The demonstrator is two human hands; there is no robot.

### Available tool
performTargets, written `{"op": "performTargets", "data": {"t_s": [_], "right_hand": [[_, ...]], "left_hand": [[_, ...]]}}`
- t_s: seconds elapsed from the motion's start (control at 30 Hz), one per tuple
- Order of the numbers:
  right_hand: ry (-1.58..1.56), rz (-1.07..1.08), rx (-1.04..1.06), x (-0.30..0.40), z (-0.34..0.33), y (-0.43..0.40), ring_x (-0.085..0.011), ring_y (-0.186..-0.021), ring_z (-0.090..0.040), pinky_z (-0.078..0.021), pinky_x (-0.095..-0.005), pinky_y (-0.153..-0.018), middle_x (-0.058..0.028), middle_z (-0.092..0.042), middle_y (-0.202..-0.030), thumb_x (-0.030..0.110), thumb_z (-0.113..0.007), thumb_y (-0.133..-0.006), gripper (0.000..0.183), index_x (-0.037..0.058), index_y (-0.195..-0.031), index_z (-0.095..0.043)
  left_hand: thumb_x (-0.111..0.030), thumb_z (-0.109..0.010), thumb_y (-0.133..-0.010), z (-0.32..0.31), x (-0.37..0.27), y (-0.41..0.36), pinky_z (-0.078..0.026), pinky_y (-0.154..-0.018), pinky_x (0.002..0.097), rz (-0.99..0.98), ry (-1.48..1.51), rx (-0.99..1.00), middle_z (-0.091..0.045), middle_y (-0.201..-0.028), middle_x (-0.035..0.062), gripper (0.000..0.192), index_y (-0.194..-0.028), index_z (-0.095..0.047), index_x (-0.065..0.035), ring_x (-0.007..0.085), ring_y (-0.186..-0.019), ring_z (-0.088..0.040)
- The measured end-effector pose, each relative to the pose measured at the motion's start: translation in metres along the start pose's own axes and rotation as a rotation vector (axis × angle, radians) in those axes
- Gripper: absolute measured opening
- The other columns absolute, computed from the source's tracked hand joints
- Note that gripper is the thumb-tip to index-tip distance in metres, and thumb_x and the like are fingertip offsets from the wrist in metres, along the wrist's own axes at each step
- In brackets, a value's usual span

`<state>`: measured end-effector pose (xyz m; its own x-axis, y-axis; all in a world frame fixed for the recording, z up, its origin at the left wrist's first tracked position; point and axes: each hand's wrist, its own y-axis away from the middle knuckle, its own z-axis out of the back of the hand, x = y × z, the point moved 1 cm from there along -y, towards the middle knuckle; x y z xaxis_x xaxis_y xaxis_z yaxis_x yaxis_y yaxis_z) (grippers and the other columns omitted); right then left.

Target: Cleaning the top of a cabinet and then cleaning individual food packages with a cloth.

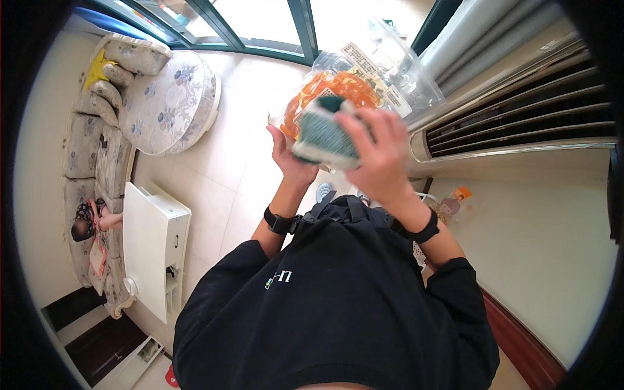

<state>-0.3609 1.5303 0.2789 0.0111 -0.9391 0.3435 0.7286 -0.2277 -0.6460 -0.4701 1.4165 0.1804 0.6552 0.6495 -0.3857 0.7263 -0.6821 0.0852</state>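
A soft green and white knitted item (325,134) with a darker green opening or fold at its top is between my two hands. My right hand (382,151), blurred by motion, grips its right side with curled fingers. Under its lower left side, my left hand (295,163) supports it with the palm, the thumb pointing up and apart; most of the left fingers are hidden. Just beyond lie orange, shiny wrapped goods (346,87) in clear plastic. A larger clear plastic bag (414,80) bearing printed labels spreads to their right. Whatever carries these bags is hidden.
At right stands a floor air conditioner (516,107) with dark louvres, beside a grey curtain (482,44). A white coffee table (153,253) and a floral sofa (80,151) are at left, where a person (90,219) sits. A round upholstered seat (170,105) is near the glass doors (243,29).
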Motion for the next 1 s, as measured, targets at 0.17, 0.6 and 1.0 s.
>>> {"op": "performTargets", "data": {"t_s": [0.17,0.6,1.0], "right_hand": [[0.187,-0.198,-0.235,-0.05,0.032,-0.025,-0.0288,-0.095,-0.05,-0.0388,-0.0398,-0.082,-0.0104,-0.054,-0.1,0.009,-0.073,-0.053,0.059,0.0123,-0.11,-0.059],[-0.042,0.11,0.072,0.029,-0.01,0.002,-0.0302,-0.097,-0.052,-0.0392,-0.0411,-0.084,-0.0092,-0.055,-0.102,0.01,-0.065,-0.055,0.051,0.0082,-0.106,-0.061],[0.135,-0.278,-0.214,-0.042,0.022,-0.043,-0.0279,-0.097,-0.05,-0.04,-0.0387,-0.084,-0.0088,-0.055,-0.101,0.007,-0.074,-0.057,0.052,0.0102,-0.107,-0.06]], "left_hand": [[-0.059,-0.025,-0.091,0.004,-0.007,0.007,-0.034,-0.102,0.0429,-0.052,-0.054,-0.062,-0.045,-0.132,0.0103,0.068,-0.134,-0.036,-0.0077,0.0257,-0.122,-0.042],[-0.062,-0.023,-0.091,-0.006,-0.004,0.0,-0.04,-0.098,0.0413,0.123,0.148,0.193,-0.042,-0.134,0.0141,0.071,-0.139,-0.027,-0.0097,0.028,-0.119,-0.045],[-0.061,-0.023,-0.091,-0.042,-0.016,0.002,-0.03,-0.104,0.046,-0.155,-0.233,-0.03,-0.037,-0.138,0.0069,0.068,-0.139,-0.028,-0.0138,0.0247,-0.128,-0.034]]}}
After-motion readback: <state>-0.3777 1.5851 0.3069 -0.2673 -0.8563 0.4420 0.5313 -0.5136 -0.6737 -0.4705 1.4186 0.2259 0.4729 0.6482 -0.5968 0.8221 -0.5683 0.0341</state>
